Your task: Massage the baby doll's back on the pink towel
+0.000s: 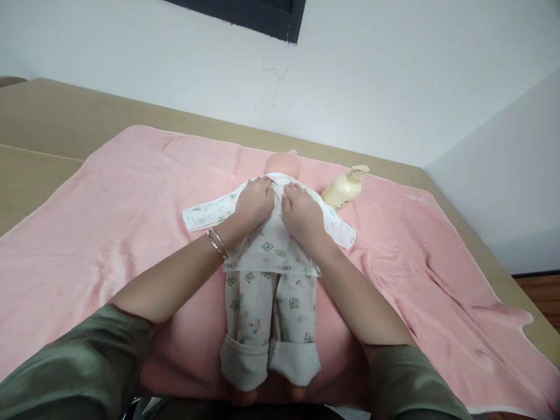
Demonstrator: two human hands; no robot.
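Observation:
A baby doll (pixel 282 164) lies stretched out with its head at the far end and its feet near me. It wears a white printed long-sleeved top (pixel 272 251), sleeves spread to both sides, and matching trousers (pixel 254 309) with wide rolled-up cuffs. On the left side of the chest, just under the neckline, my left hand (pixel 257 201) has its fingers curled on the cloth. My right hand (pixel 301 211) mirrors it on the other side, fingers bent and pressed onto the top. The fingertips and the cloth beneath my palms are partly hidden.
A pink blanket (pixel 144 192) with some creases lies under the doll on a wooden table (pixel 100 114). A cream pump bottle (pixel 345 189) lies tilted beside the right sleeve. White walls (pixel 376 81) rise behind the table and to the right.

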